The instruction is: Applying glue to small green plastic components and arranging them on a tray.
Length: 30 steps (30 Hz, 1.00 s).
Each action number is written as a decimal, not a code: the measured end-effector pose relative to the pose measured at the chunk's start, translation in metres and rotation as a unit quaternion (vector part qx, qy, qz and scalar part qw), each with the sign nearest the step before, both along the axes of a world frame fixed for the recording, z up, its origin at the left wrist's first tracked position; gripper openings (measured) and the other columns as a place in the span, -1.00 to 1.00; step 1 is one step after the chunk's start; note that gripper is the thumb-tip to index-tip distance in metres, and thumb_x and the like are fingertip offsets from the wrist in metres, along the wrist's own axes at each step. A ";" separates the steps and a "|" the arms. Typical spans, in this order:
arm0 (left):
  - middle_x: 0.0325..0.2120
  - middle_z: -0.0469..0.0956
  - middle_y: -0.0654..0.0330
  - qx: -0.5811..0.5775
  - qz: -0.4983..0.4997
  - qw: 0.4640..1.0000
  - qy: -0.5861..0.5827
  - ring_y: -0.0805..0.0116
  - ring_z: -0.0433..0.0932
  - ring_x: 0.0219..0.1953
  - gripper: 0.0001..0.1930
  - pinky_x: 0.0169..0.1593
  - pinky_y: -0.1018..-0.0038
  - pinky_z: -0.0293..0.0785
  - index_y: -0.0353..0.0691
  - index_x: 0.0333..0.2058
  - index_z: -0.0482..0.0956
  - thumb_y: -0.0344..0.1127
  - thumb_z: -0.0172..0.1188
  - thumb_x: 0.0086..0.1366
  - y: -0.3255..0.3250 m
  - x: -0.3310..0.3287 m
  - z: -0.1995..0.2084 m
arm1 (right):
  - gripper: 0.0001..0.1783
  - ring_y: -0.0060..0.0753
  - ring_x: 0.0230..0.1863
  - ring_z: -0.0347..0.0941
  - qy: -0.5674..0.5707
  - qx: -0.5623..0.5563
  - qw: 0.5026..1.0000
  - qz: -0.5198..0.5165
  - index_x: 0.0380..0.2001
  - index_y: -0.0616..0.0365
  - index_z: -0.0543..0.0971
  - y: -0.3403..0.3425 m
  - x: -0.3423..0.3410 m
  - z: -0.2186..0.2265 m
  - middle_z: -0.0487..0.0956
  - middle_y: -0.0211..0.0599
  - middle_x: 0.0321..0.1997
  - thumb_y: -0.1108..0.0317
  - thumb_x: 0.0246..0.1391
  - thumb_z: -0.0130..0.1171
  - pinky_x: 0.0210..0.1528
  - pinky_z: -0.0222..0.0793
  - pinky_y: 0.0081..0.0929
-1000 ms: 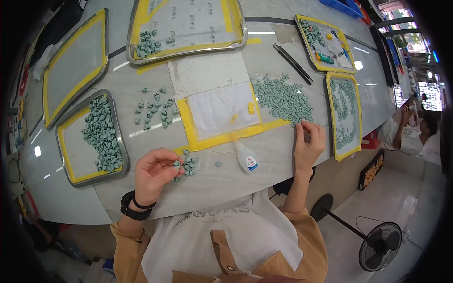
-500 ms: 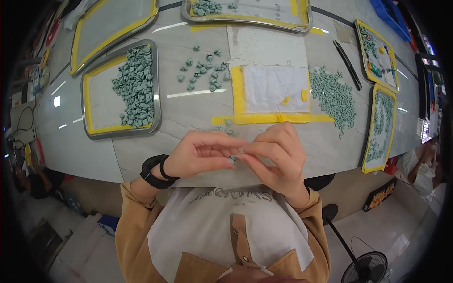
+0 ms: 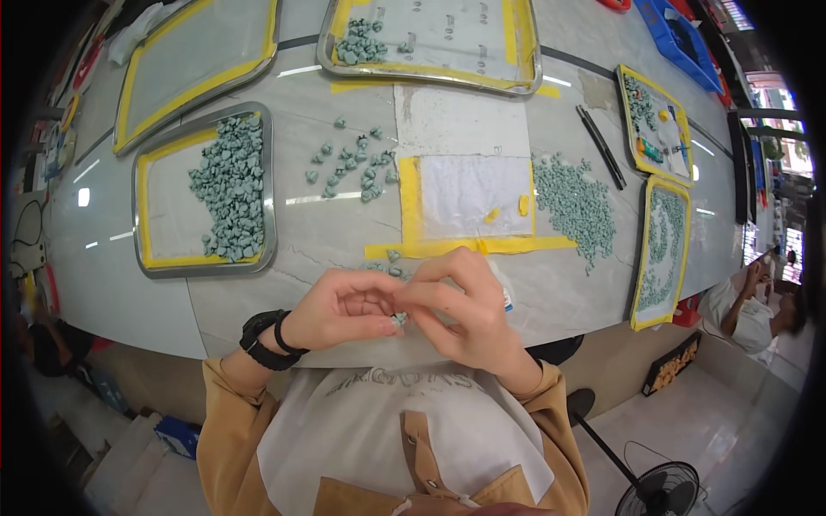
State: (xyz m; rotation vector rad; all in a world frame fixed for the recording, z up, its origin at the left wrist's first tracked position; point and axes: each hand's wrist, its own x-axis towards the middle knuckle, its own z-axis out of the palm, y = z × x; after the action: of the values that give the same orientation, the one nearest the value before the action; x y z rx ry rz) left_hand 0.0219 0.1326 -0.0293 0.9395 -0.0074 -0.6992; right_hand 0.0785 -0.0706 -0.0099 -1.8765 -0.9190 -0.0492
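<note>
Close to the table's front edge, both hands meet around a small green stone-like piece (image 3: 399, 319). My left hand (image 3: 344, 311) pinches it between thumb and fingers. My right hand (image 3: 460, 303) has its thumb and fingertips closed right beside it; whether they grip a second tiny piece is hidden. A few similar green pieces (image 3: 394, 256) lie just beyond the fingertips. Farther left are scattered green pieces (image 3: 348, 159). A white sheet with yellow tape (image 3: 456, 185) lies beyond the hands, and a heap of smaller green pieces (image 3: 575, 205) spreads to its right.
A metal tray (image 3: 143, 245) with many larger green pieces stands left. Another tray (image 3: 430, 79) is at the back. Two black pens (image 3: 602, 148) lie right, near two small yellow-edged trays (image 3: 641, 292). A floor fan (image 3: 662, 490) stands at lower right.
The whole view has shifted, so the table's things sit lower and more to the left. My hands have come closer together around the piece. A white-and-blue thing now shows beside my right hand.
</note>
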 end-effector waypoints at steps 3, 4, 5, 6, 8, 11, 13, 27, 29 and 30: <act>-0.09 0.52 0.06 -0.025 0.008 1.000 0.001 0.41 0.54 -0.11 -0.59 -0.03 0.48 0.52 -0.42 0.06 0.38 -0.61 0.13 0.22 0.000 -0.002 0.000 | -0.69 -0.35 -0.39 0.37 0.019 0.026 0.999 0.010 -0.40 0.10 0.61 -0.002 0.000 -0.002 0.49 -0.40 -0.40 0.56 -0.36 0.35 -0.34 0.22 -0.44; -0.10 0.52 0.05 -0.032 0.014 0.999 0.013 0.38 0.55 -0.12 -0.59 -0.03 0.46 0.53 -0.42 0.06 0.38 -0.62 0.12 0.22 0.000 -0.002 0.000 | -0.71 -0.33 -0.38 0.38 0.037 0.043 0.998 0.011 -0.40 0.08 0.61 -0.003 0.000 -0.002 0.48 -0.40 -0.38 0.53 -0.33 0.36 -0.34 0.23 -0.42; -0.10 0.52 0.05 -0.033 0.012 0.999 0.012 0.38 0.55 -0.12 -0.59 -0.03 0.46 0.53 -0.42 0.06 0.38 -0.62 0.12 0.22 -0.001 0.001 0.002 | -0.71 -0.33 -0.38 0.38 0.036 0.042 0.998 0.009 -0.40 0.08 0.61 -0.004 0.002 -0.001 0.48 -0.40 -0.38 0.53 -0.33 0.36 -0.34 0.23 -0.42; -0.12 0.51 0.04 -0.020 0.014 1.000 0.012 0.34 0.56 -0.15 -0.62 -0.06 0.44 0.52 -0.44 0.03 0.40 -0.58 0.12 0.21 -0.001 0.003 0.005 | -0.72 -0.36 -0.39 0.38 0.049 0.053 0.997 0.003 -0.43 0.12 0.61 -0.004 0.002 0.000 0.50 -0.39 -0.39 0.57 -0.35 0.36 -0.35 0.25 -0.45; -0.13 0.51 0.04 -0.008 0.016 1.000 0.016 0.30 0.57 -0.18 -0.65 -0.08 0.42 0.51 -0.45 -0.01 0.42 -0.55 0.12 0.21 -0.002 0.002 0.005 | -0.72 -0.38 -0.39 0.39 0.066 0.064 0.996 -0.003 -0.45 0.15 0.61 -0.005 0.001 -0.001 0.51 -0.39 -0.41 0.61 -0.37 0.37 -0.36 0.26 -0.48; -0.17 0.50 0.04 -0.007 0.037 0.999 0.000 0.29 0.57 -0.21 -0.67 -0.10 0.41 0.51 -0.46 -0.02 0.44 -0.55 0.13 0.21 -0.002 0.002 0.004 | -0.74 -0.39 -0.39 0.40 0.083 0.061 0.995 0.001 -0.47 0.16 0.61 -0.007 0.001 -0.003 0.52 -0.36 -0.41 0.62 -0.36 0.37 -0.37 0.28 -0.50; -0.18 0.49 0.05 -0.008 0.050 0.999 -0.002 0.30 0.57 -0.23 -0.68 -0.11 0.41 0.51 -0.46 -0.05 0.47 -0.55 0.14 0.20 -0.003 0.006 0.007 | -0.75 -0.38 -0.39 0.41 0.076 0.068 0.995 -0.001 -0.46 0.17 0.62 -0.005 0.003 -0.005 0.52 -0.34 -0.41 0.64 -0.34 0.35 -0.36 0.29 -0.51; -0.15 0.44 0.05 0.014 0.044 0.998 -0.031 0.35 0.52 -0.11 -0.70 -0.06 0.45 0.55 -0.47 -0.05 0.47 -0.66 0.08 0.21 -0.002 0.002 0.000 | -0.77 -0.35 -0.42 0.39 0.093 0.026 0.995 0.025 -0.48 0.27 0.52 -0.007 0.003 0.000 0.49 -0.25 -0.44 0.65 -0.31 0.30 -0.39 0.29 -0.50; -0.14 0.44 0.05 0.020 0.046 0.998 -0.029 0.35 0.52 -0.10 -0.70 -0.06 0.45 0.56 -0.47 -0.06 0.47 -0.67 0.07 0.21 -0.003 0.000 0.001 | -0.77 -0.34 -0.44 0.38 0.066 0.015 0.998 0.017 -0.48 0.27 0.50 -0.005 0.001 -0.002 0.47 -0.24 -0.45 0.65 -0.30 0.29 -0.40 0.28 -0.50; -0.13 0.43 0.04 0.014 0.076 0.996 -0.039 0.33 0.52 -0.10 -0.70 -0.05 0.45 0.55 -0.47 -0.06 0.47 -0.68 0.06 0.21 -0.005 -0.001 0.001 | -0.79 -0.35 -0.42 0.36 0.070 0.020 0.997 0.011 -0.47 0.25 0.48 -0.004 0.000 -0.002 0.46 -0.24 -0.44 0.62 -0.24 0.28 -0.36 0.28 -0.50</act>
State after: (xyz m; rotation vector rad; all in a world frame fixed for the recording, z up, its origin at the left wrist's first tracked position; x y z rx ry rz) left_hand 0.0208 0.1279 -0.0283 0.9826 0.0041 -0.5226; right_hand 0.0785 -0.0742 -0.0123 -1.8088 -0.8362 0.0754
